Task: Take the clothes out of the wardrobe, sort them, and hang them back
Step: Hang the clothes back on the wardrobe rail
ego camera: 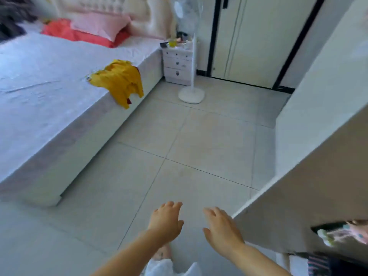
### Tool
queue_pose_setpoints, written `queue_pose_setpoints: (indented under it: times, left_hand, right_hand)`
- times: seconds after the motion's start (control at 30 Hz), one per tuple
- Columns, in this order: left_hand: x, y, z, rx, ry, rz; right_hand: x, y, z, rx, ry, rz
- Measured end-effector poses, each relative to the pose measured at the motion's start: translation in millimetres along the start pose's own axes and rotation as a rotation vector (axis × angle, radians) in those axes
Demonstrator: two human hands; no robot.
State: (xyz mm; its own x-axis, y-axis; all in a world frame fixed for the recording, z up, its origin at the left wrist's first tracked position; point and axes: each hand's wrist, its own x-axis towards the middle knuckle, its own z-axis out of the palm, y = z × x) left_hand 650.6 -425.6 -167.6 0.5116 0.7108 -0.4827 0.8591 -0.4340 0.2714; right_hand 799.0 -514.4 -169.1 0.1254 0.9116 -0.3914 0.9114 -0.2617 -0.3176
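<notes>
Head view: yellow garment (pixel 119 84) on bed (pixel 39 92), well beyond hands (pixel 166 223) (pixel 222 227)

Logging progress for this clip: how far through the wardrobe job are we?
Done: a yellow garment lies on the bed edge; a blurred dark heap sits at its far corner. In hand: nothing, left hand and right hand hang open over the floor. Left: colourful clothes show by the open wardrobe door; sorting and rehanging not yet visible.
</notes>
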Motion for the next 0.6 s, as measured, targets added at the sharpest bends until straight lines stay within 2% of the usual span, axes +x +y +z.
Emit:
queue_pose_setpoints:
  times: [0.27, 0.6]
  left_hand:
    - [20, -158, -69, -0.247, 0.175, -0.341]
    - [103, -296, -188, -0.324, 0.279, -0.396]
  right_hand:
    - [151, -119, -28, -0.115, -0.025, -0.258]
    - [321, -226, -89, -0.190, 0.021, -0.283]
